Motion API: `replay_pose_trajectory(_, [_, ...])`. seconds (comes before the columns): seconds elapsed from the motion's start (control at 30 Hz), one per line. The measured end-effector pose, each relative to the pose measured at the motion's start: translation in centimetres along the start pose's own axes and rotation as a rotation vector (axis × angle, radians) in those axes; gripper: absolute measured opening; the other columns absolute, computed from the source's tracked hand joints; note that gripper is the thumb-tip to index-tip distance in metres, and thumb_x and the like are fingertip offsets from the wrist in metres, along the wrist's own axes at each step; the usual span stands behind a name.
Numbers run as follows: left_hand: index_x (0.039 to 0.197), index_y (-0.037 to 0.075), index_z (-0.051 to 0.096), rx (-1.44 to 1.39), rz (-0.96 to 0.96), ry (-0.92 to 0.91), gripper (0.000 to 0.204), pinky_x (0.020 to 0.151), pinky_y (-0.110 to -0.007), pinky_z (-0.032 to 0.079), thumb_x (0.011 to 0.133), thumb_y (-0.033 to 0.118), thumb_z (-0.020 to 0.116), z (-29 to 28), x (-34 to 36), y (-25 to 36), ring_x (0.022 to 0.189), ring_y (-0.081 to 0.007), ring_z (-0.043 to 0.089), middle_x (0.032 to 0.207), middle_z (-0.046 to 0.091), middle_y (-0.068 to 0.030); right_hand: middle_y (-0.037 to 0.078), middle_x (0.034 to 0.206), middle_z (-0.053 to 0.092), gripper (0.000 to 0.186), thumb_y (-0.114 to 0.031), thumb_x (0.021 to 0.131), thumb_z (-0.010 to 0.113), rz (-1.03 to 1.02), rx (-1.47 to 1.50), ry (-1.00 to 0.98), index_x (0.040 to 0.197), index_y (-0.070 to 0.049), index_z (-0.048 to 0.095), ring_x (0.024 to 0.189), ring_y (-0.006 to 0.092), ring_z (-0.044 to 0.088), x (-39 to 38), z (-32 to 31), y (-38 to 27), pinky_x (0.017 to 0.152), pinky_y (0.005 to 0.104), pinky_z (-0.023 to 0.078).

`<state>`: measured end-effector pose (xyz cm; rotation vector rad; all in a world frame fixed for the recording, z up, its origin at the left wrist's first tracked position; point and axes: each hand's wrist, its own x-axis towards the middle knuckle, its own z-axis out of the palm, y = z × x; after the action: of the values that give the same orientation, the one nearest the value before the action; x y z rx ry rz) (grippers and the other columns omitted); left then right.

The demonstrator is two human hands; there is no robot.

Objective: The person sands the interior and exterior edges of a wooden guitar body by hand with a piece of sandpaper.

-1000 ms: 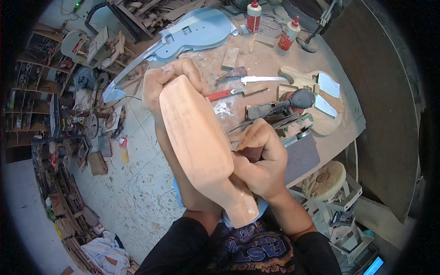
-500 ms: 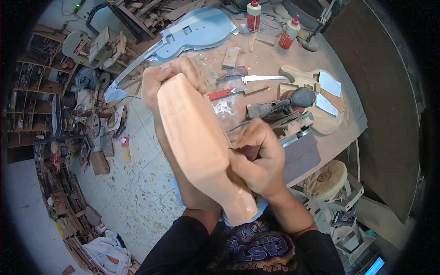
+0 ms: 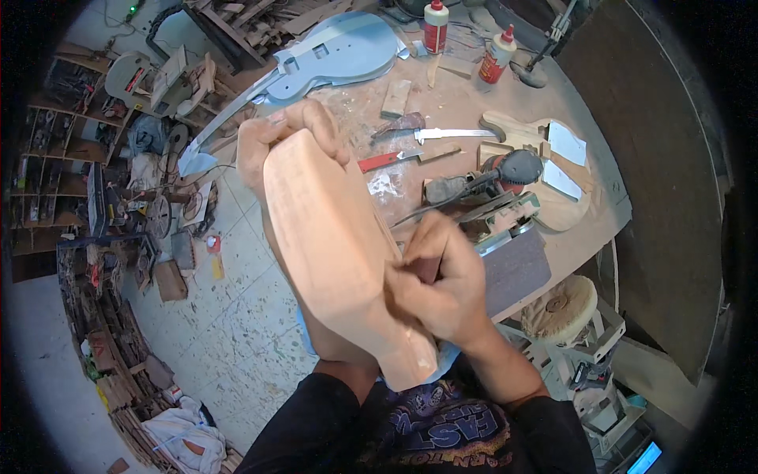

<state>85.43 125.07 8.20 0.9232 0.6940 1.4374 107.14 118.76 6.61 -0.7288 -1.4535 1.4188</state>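
Note:
My left hand point(image 3: 278, 134) grips the far end of a long, rounded, pale wooden body blank point(image 3: 332, 237), which rests tilted against my chest. My right hand point(image 3: 438, 284) is closed around a small dark piece, probably sandpaper, and presses it against the blank's right edge near its lower end. What the fingers hold is mostly hidden.
The workbench point(image 3: 458, 103) lies ahead with a blue-grey guitar-shaped template point(image 3: 339, 51), two glue bottles point(image 3: 435, 24), a knife point(image 3: 446, 134), a red-handled tool point(image 3: 383, 160), a power sander point(image 3: 482, 182) and an unfinished wooden guitar body point(image 3: 553, 170). A buffing wheel point(image 3: 562, 308) stands right. Cluttered floor and shelves lie left.
My right hand has slid a little along the blank's right edge, back and forth. The left hand and the blank stay almost still.

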Motion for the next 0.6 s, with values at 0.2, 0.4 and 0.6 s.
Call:
replay_pose_trajectory(0.2, [0.067, -0.003, 0.057, -0.019, 0.009, -0.006, 0.051, 0.059, -0.031, 0.046, 0.081, 0.038, 0.032, 0.6, -0.3, 0.0, 0.059, -0.0247, 0.057, 0.063, 0.057, -0.015, 0.003, 0.07, 0.045, 0.022, 0.004, 0.07, 0.068, -0.055, -0.052, -0.045, 0.075, -0.006, 0.049, 0.062, 0.0131, 0.041, 0.5, -0.7, -0.5, 0.058, 0.0273, 0.033])
replay_pose_trajectory(0.4, [0.067, -0.003, 0.056, 0.09, 0.066, -0.039, 0.051, 0.06, -0.03, 0.044, 0.081, 0.039, 0.031, 0.4, 0.2, -0.2, 0.061, -0.024, 0.057, 0.064, 0.057, -0.0155, 0.004, 0.071, 0.049, 0.022, 0.003, 0.069, 0.07, -0.127, -0.06, -0.054, 0.073, -0.006, 0.05, 0.062, 0.014, 0.043, 0.4, -1.0, 0.0, 0.058, 0.0271, 0.034])
replay_pose_trajectory(0.6, [0.068, -0.003, 0.056, 0.049, 0.035, -0.062, 0.052, 0.062, -0.031, 0.045, 0.081, 0.04, 0.032, -0.2, -0.1, 0.4, 0.061, -0.0245, 0.056, 0.065, 0.057, -0.0152, 0.005, 0.073, 0.048, 0.022, 0.002, 0.068, 0.07, -0.091, -0.037, -0.108, 0.072, -0.005, 0.05, 0.063, 0.0144, 0.044, -0.8, -1.2, 0.5, 0.058, 0.027, 0.035])
